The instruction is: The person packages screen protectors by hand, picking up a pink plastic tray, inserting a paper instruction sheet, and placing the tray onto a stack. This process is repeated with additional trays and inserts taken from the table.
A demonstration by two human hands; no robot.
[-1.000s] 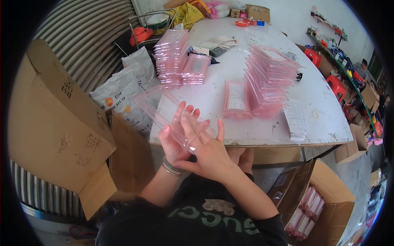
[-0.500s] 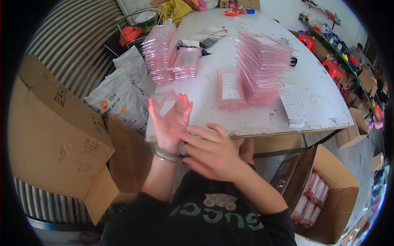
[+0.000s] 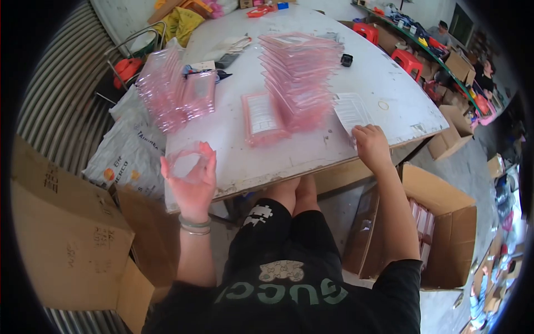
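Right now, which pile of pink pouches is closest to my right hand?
The tall leaning stack, just left of the paper slips your right hand touches; the other pile sits at the left edge of the table.

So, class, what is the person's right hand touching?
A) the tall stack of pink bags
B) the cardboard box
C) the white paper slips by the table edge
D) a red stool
C: the right hand rests on the white paper slips, while the left hand holds a clear pink bag.
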